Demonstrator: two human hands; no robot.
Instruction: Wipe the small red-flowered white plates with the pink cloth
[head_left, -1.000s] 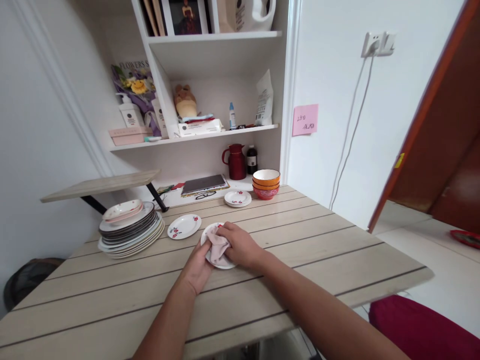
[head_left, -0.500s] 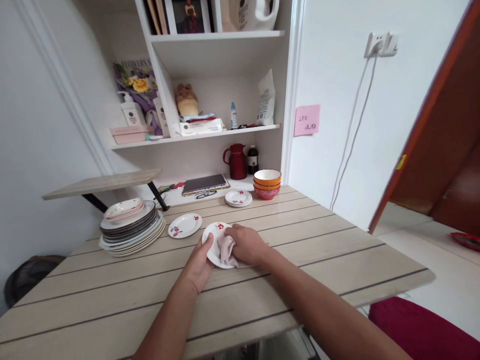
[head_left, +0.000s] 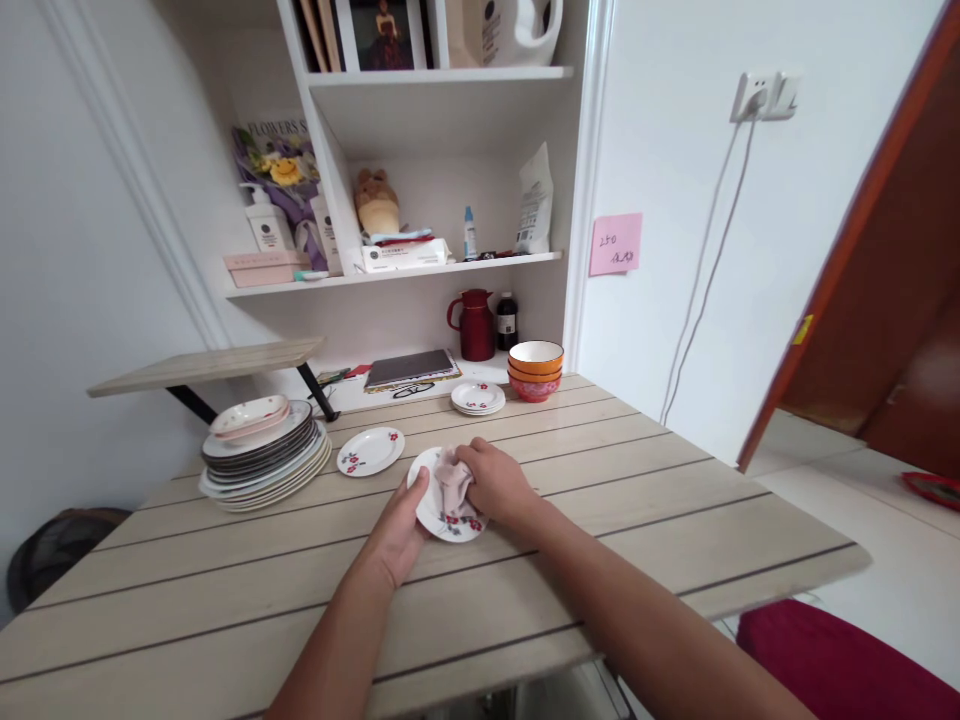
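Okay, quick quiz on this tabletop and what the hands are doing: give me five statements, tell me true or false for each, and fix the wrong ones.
1. The left hand holds a small plate, its thumb over the rim. True.
2. The right hand grips a blue sponge. False: it has a pale pink cloth on the plate.
3. The stacked bowls stand near the small stack of plates, nearer the wall with the pink note. True.
4. The red jug lies on its side. False: it stands upright beside a dark bottle.
5. Dishes with pinkish sides sit on top of the tall plate stack. True.
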